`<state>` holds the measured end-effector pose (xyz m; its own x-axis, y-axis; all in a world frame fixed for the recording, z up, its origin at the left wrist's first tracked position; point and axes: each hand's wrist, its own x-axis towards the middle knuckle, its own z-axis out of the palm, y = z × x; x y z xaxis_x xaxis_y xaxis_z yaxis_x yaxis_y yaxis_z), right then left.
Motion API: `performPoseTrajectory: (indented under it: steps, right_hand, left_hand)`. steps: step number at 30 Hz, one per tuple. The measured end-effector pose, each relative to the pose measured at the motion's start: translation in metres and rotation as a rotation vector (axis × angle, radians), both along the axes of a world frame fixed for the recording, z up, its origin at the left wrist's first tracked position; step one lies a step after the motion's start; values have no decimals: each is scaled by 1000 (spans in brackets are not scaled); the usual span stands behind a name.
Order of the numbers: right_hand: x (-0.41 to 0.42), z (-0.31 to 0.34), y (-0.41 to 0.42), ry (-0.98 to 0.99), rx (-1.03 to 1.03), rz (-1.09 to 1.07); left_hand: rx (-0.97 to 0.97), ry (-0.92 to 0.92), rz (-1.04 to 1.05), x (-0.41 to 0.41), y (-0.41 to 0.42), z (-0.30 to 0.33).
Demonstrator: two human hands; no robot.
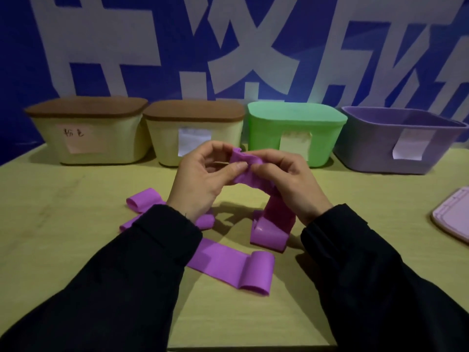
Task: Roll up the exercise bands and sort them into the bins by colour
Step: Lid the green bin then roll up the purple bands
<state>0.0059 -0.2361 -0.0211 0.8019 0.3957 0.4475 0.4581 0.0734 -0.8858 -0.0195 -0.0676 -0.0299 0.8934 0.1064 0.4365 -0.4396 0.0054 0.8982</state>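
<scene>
1. The left hand (203,179) and right hand (289,181) are meeting above the middle of the table (76,199), both pinching the crumpled top end of a purple band (247,171) between thumbs and curled fingers.
2. That held band is hanging down from the fingers under the right hand, its long axis running near-vertical, and its lower end (270,231) is resting on the table in a loose curl.
3. A second purple band (233,268) is lying flat near the person, stretching left to right, with its right end partly rolled.
4. A third purple band (144,201) is lying looped to the left, partly hidden by the left sleeve (142,262).
5. Four bins are standing in a row along the far edge: two cream bins (96,141) (167,146) wearing brown lids, a green bin (294,123) closed with a green lid, and an open purple bin (396,138) at the right.
6. Each bin is carrying a paper label; no contents are showing in any of them.
7. A pale pink lid (454,214) is lying at the right edge of the table.
</scene>
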Motion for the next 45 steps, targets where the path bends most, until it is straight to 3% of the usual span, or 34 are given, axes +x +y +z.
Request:
performPoseTrajectory:
  steps: [4, 14, 19, 25, 45]
  right_hand:
    - [5, -1, -7, 23, 11, -162]
    - [-3, 2, -1, -70, 9, -112]
    - [-1, -1, 1, -129, -100, -164]
    - [1, 3, -5, -53, -72, -147]
    - [2, -2, -6, -67, -50, -217]
  left_hand:
    - [-31, 5, -37, 0, 0, -2]
    - [1, 25, -91, 1, -2, -3]
    - [67, 11, -56, 2, -3, -6]
    - [66, 56, -102, 0, -2, 0]
    - [106, -34, -78, -4, 0, 1]
